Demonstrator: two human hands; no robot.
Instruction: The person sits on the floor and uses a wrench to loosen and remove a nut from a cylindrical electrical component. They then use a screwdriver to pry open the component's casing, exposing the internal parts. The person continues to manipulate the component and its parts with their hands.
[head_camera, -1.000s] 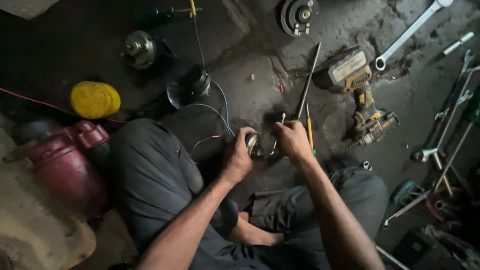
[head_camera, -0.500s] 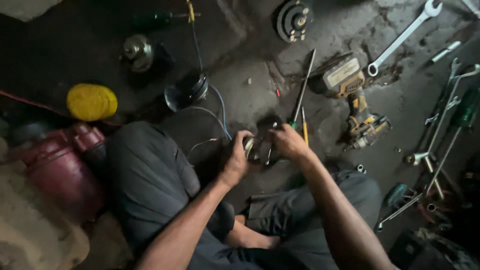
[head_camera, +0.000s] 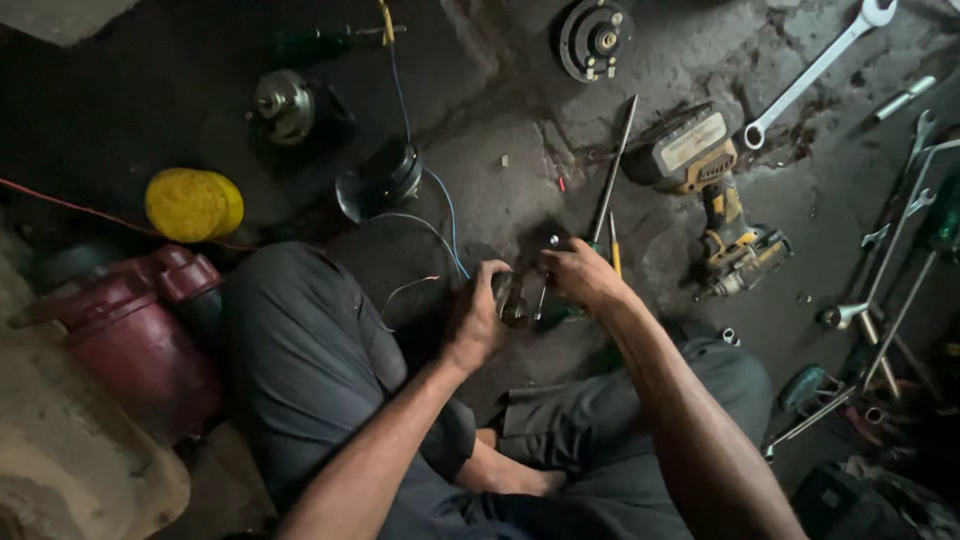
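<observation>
Hands meet over my lap: my left hand (head_camera: 475, 322) is curled tight around a small round metal part (head_camera: 512, 297), and my right hand (head_camera: 580, 277) has its fingers pinched on the part's far side, touching it. Thin wires (head_camera: 420, 225) run off toward a dark horn (head_camera: 385, 178). A long screwdriver (head_camera: 612, 175) lies just beyond, a cordless impact driver (head_camera: 715, 195) near it.

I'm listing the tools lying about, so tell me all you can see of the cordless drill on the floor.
The drill lies on its side on the grey concrete floor, right of the right hand and untouched. Its body is yellow and black plastic, worn and dirty, with a blocky battery pack at the upper end and the dark head toward the lower right. A long screwdriver lies just left of it.
</observation>
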